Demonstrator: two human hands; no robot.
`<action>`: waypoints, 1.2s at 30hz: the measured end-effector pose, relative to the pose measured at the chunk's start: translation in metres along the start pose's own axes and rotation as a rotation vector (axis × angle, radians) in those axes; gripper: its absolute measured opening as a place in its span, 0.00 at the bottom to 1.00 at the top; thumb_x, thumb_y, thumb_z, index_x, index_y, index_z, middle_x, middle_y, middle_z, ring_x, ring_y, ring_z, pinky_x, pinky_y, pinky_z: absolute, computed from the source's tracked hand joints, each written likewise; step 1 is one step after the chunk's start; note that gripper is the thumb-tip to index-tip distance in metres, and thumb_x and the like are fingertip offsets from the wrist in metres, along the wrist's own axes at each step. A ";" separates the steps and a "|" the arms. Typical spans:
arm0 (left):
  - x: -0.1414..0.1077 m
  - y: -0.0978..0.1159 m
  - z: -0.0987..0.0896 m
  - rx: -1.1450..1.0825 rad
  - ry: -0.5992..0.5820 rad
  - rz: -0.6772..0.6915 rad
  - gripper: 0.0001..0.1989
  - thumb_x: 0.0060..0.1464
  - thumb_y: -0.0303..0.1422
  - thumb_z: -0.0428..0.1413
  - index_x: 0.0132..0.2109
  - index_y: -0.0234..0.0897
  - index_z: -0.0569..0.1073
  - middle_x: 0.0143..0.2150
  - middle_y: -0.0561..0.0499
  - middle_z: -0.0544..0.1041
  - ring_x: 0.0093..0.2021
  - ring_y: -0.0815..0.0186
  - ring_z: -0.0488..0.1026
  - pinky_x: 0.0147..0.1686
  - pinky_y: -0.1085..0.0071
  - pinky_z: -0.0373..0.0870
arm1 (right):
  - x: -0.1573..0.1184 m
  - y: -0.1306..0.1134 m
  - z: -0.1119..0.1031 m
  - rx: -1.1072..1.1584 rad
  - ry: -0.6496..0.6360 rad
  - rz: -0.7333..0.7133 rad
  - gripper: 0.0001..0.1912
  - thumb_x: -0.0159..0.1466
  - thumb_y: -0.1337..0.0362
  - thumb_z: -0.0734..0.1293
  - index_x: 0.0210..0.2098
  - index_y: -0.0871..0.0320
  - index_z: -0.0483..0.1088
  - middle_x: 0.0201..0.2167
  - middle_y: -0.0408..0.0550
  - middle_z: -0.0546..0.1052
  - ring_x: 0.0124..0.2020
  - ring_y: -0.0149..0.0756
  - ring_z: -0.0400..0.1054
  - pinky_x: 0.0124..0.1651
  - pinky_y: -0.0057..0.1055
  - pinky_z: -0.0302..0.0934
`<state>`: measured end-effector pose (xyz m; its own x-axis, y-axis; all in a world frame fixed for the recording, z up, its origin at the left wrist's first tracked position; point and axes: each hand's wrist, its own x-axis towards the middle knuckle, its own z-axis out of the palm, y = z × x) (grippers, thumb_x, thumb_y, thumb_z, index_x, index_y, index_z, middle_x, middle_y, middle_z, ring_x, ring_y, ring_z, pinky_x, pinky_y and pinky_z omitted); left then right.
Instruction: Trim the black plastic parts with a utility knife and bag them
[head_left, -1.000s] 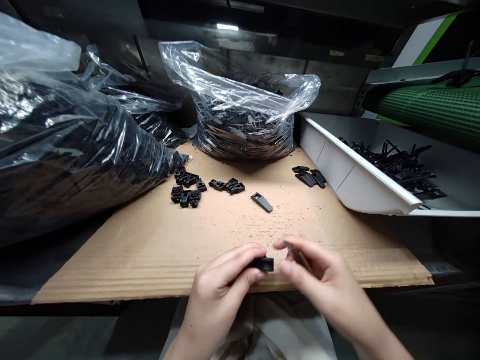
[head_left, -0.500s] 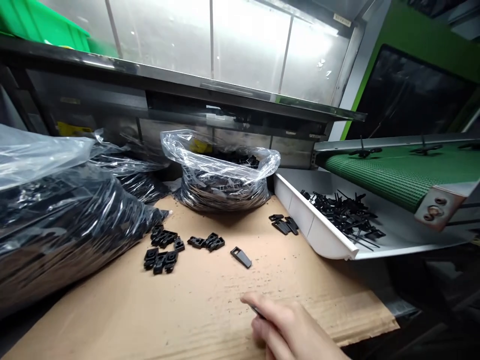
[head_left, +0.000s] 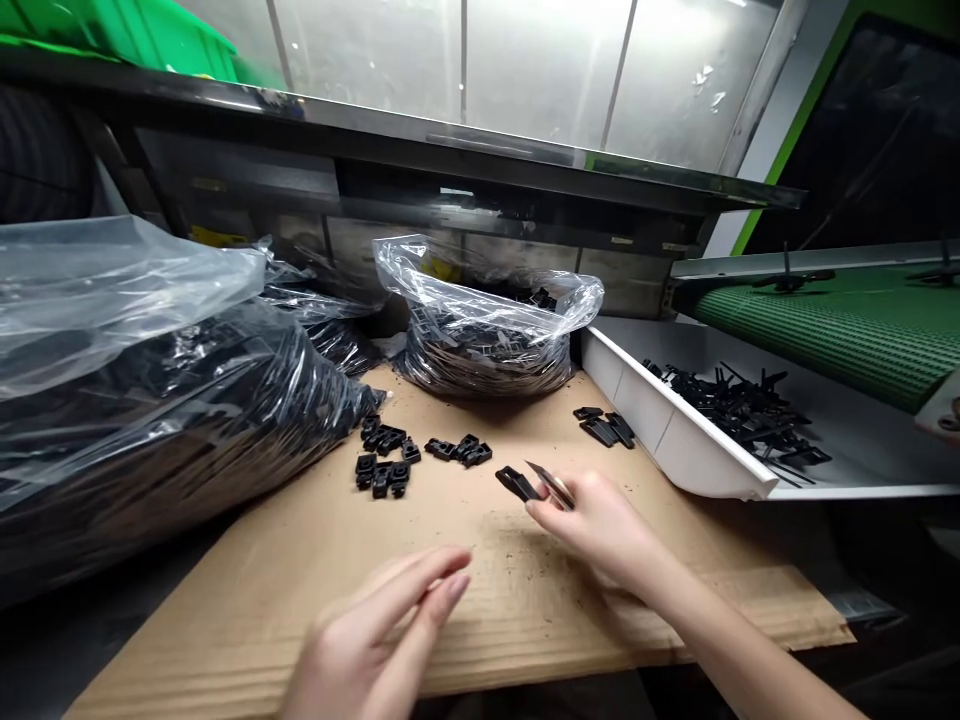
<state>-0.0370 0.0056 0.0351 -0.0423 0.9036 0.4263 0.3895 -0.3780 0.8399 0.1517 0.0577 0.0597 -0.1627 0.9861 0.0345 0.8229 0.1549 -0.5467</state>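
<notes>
My right hand is closed around a small knife, its pointed blade sticking out past the fingers to the upper left. Right beside those fingertips lies a black wedge-shaped plastic part with an opening at one end; I cannot tell if the hand touches it. Low in the view, my left hand hovers over the cardboard, fingers stretched and thumb slightly apart, with nothing visible between them. Small black blocky parts lie in groups farther left, with another cluster near the middle.
More black wedge parts lie near a white tray of black pieces at right. A green conveyor belt runs above the tray. Clear plastic bags full of black parts stand at the back and left. A metal shelf crosses behind.
My left hand has come into view at the bottom. The right hand has moved up and forward to beside the wedge part, the knife now showing. The view has shifted right.
</notes>
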 end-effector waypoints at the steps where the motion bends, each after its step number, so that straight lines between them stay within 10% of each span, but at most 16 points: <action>1: 0.001 0.003 0.012 -0.104 -0.074 -0.122 0.11 0.48 0.37 0.57 0.40 0.44 0.77 0.40 0.53 0.79 0.42 0.62 0.75 0.41 0.76 0.71 | -0.011 -0.003 -0.001 0.048 -0.017 -0.018 0.13 0.62 0.60 0.58 0.27 0.61 0.66 0.20 0.41 0.70 0.25 0.31 0.66 0.25 0.24 0.56; 5: 0.002 0.011 0.045 -0.367 -0.279 -0.318 0.18 0.53 0.37 0.53 0.50 0.35 0.70 0.40 0.47 0.78 0.40 0.60 0.75 0.38 0.70 0.73 | -0.056 -0.006 0.000 0.250 -0.057 -0.149 0.11 0.62 0.62 0.57 0.35 0.60 0.69 0.28 0.44 0.74 0.30 0.31 0.68 0.32 0.22 0.61; 10: -0.003 0.005 0.048 0.123 -0.260 0.031 0.10 0.55 0.32 0.50 0.40 0.39 0.74 0.32 0.49 0.74 0.35 0.60 0.73 0.34 0.70 0.70 | -0.075 0.019 0.011 0.176 0.059 -0.069 0.22 0.64 0.59 0.54 0.55 0.58 0.59 0.47 0.53 0.70 0.48 0.40 0.65 0.48 0.35 0.60; 17: -0.013 -0.017 0.050 0.485 -0.261 0.292 0.10 0.58 0.31 0.46 0.40 0.37 0.71 0.28 0.50 0.72 0.30 0.62 0.71 0.28 0.70 0.66 | -0.058 0.037 0.025 -0.097 0.089 -0.109 0.16 0.65 0.64 0.51 0.39 0.55 0.69 0.32 0.47 0.72 0.34 0.39 0.67 0.35 0.36 0.63; 36: -0.010 -0.014 0.048 0.433 -0.270 0.288 0.09 0.57 0.28 0.46 0.33 0.36 0.70 0.26 0.52 0.69 0.26 0.65 0.69 0.27 0.71 0.65 | -0.059 0.037 0.034 -0.112 0.225 -0.227 0.10 0.62 0.68 0.56 0.36 0.53 0.67 0.28 0.42 0.71 0.29 0.34 0.65 0.29 0.28 0.56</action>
<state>0.0018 0.0119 0.0028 0.3349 0.8176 0.4685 0.6936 -0.5504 0.4647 0.1728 0.0031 0.0090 -0.2344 0.9123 0.3356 0.8363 0.3653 -0.4088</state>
